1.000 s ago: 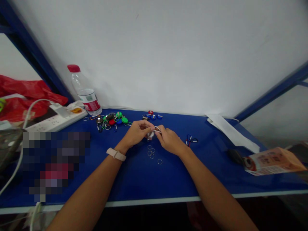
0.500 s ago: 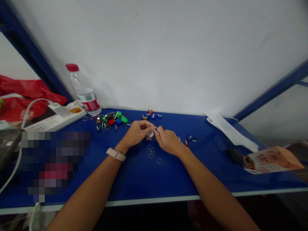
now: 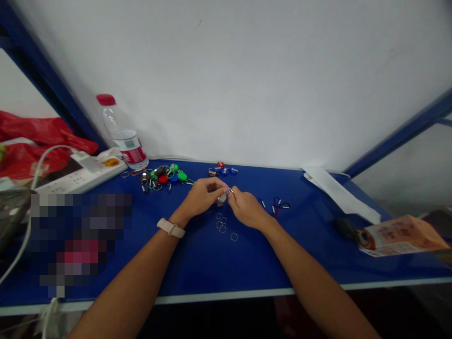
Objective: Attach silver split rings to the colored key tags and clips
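My left hand (image 3: 204, 195), with a pale band on its wrist, pinches a small silvery round piece (image 3: 221, 199) at its fingertips. Closed at thumb and forefinger, my right hand (image 3: 246, 206) grips a metal key ring (image 3: 230, 190) that meets the silvery piece; whether the two are linked is too small to tell. Several loose key rings (image 3: 221, 224) lie on the blue table just below my hands. Right of my right hand are several small blue and red carabiner clips (image 3: 280, 205).
Behind my left hand lies a pile of coloured round pieces with clips (image 3: 165, 178). Small blue, red and brown pieces (image 3: 224, 170) sit by the wall. A water bottle (image 3: 129, 146) and power strip (image 3: 81, 181) stand left; white paper (image 3: 339, 193) and an orange packet (image 3: 399, 235) lie right.
The key ring in my right hand has tilted and now shows more edge-on. My right hand has shifted very slightly; my left hand keeps its hold on the silvery piece.
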Tool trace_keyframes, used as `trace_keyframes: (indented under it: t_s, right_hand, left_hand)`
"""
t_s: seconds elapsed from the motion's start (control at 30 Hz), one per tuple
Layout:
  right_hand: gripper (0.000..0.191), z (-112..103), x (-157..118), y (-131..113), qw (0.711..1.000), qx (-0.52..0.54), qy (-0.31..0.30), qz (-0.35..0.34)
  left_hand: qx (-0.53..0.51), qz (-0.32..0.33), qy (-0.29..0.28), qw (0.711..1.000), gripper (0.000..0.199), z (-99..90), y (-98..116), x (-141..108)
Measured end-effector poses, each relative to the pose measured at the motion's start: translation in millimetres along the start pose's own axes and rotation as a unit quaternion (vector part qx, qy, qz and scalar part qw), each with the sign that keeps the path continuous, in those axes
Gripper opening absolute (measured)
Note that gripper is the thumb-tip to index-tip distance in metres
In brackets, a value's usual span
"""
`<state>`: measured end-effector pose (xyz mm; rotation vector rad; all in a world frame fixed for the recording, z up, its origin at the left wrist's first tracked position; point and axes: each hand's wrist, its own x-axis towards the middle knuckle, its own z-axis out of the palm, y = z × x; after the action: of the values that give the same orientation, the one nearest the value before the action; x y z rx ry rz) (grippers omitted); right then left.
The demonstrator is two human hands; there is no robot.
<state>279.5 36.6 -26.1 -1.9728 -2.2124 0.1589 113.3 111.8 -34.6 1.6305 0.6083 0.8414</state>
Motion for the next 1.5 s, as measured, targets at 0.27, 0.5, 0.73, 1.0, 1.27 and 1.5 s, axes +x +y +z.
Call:
trace_keyframes:
  t_s: [0.27,0.5,0.73,1.0,1.27,1.5]
  right_hand:
    - [0.028,-1.5,0.1,0.4,1.000,0.031,-0.005,-0.004]
    - [0.025,-3.4,-0.9,-0.5,0.999,0.048,0.001,-0.009]
    - [0.025,-0.1,-0.2,1.9,0.998,0.063,0.011,-0.024]
    - [0.026,-0.9,-2.2,2.2,0.995,0.098,0.002,-0.031]
    - [0.024,-1.5,-2.2,3.2,0.993,0.111,0.001,-0.032]
    - [0.024,-1.6,-2.5,3.6,0.992,0.118,0.007,-0.035]
  left_hand:
    - [0.047,0.032,0.049,0.997,0.020,-1.0,2.7,1.4]
    - [0.066,0.036,0.063,0.995,0.016,-2.1,1.8,2.1]
    - [0.055,0.013,0.049,0.997,0.015,-0.6,2.6,1.9]
    - [0.062,0.011,0.049,0.997,0.018,-1.4,4.0,1.2]
    - [0.081,0.018,0.058,0.995,0.015,-2.7,1.4,2.0]
    - [0.070,0.015,0.056,0.996,0.015,-2.0,0.5,2.0]
